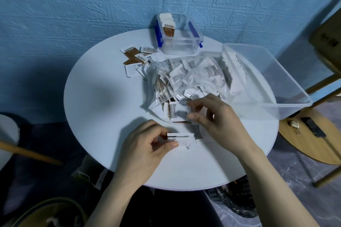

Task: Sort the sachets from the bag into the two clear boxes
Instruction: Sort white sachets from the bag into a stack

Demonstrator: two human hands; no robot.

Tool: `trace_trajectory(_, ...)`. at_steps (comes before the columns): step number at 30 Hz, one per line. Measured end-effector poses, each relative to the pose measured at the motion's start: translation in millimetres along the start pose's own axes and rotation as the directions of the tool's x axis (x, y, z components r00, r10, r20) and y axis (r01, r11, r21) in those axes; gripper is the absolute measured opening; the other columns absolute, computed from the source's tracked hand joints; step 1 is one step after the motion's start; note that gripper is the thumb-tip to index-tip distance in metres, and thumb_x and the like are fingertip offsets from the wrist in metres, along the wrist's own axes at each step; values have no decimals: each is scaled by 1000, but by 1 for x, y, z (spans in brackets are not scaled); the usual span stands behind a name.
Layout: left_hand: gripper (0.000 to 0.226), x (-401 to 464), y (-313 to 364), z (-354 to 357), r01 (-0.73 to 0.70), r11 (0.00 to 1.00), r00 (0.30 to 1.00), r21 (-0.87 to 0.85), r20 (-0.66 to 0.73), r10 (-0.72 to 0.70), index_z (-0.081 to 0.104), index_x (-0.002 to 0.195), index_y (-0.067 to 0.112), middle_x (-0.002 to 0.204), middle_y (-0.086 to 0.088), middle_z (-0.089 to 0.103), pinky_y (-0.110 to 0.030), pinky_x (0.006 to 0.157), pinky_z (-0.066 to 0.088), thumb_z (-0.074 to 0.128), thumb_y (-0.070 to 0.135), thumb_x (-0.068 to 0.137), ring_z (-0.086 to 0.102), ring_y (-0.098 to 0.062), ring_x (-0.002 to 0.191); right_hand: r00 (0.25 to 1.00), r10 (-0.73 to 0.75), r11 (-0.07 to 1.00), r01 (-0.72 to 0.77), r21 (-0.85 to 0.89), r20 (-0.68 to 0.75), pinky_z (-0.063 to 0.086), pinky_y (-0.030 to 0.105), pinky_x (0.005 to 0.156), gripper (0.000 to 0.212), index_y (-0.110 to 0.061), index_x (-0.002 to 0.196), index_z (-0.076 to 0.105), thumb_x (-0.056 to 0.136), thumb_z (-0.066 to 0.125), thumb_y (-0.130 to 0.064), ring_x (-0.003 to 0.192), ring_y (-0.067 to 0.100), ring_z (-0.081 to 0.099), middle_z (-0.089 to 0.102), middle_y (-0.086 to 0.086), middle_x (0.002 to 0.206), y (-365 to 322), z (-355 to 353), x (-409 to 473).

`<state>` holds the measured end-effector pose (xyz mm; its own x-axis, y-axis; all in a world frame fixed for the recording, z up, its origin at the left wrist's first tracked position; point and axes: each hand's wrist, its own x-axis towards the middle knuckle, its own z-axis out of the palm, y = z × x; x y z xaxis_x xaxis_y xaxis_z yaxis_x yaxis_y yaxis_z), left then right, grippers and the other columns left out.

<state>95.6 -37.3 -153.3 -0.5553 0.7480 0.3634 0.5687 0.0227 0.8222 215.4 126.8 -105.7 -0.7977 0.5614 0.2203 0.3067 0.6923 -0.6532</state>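
Left hand (147,140) pinches white sachets (181,135); right hand (212,116) pinches sachet (180,113) beside bag (186,75).

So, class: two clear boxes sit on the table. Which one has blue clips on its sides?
The smaller clear box by the wall, with brown sachets upright inside. The larger clear box on the right has no clips.

"taikoo" on brown sachet (168,28)
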Motion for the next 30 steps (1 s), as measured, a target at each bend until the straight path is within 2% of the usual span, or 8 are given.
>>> trace_trajectory(4,29,0,0,0,19,1000,1000,-15,1,-19,64,83,26,74,24,52,-35,60,50,66,52,69,51,-7,67,996,58,978,-44,-206,64,48,36,76,56,-30,125,58,74,78,-42,87,14,58,43,-13,103,-6,9,14)
trace_trajectory(7,27,0,1,0,18,1000,1000,-21,-6,-18,58,83,30,72,24,51,-34,59,48,65,52,69,50,-4,65,998,59,972,-53,-229,20,51,43,68,49,-22,112,57,71,82,-30,83,28,59,42,-9,108,-6,15,16)
trace_trajectory(12,27,0,-1,1,24,999,1000,-47,-7,-24,58,82,31,70,23,51,-35,59,49,65,52,68,49,-5,64,990,133,980,-124,157,-47,51,48,53,28,-25,80,53,76,78,-15,52,15,48,52,-14,69,2,18,11)
trace_trajectory(15,27,0,-1,1,20,999,1000,-41,-11,-21,56,82,33,72,23,52,-33,58,48,65,53,67,50,-5,64,984,175,882,-145,449,-27,47,54,56,21,-24,74,58,76,76,-14,51,37,48,51,-3,53,2,14,0)
trace_trajectory(17,28,0,-1,1,17,999,1000,-33,-18,-18,56,83,33,72,23,52,-31,58,46,65,54,67,50,-5,64,984,171,843,-118,524,-53,46,46,55,19,-19,73,61,79,75,-6,52,41,51,54,8,58,0,10,-8)
trace_trajectory(20,30,-1,-3,2,26,999,999,-30,-26,-26,57,84,31,73,21,54,-31,58,46,66,54,66,51,-6,65,985,155,830,-86,551,-78,45,27,56,18,-12,74,62,82,69,2,53,22,54,57,11,64,-2,10,-23)
trace_trajectory(24,34,-2,-2,3,101,993,994,-68,-32,-103,59,89,39,76,20,61,-31,64,51,76,46,60,53,-6,67,994,100,878,-66,474,-46,47,34,66,8,-21,82,64,83,67,-14,67,25,59,64,3,71,-2,18,-39)
trace_trajectory(30,40,-1,-3,1,77,996,997,-38,-1,-78,63,99,41,79,16,58,-38,66,54,68,56,61,55,-13,70,997,68,905,-45,423,-38,40,16,62,8,-21,82,66,85,59,-18,64,3,50,64,-10,71,-8,22,-45)
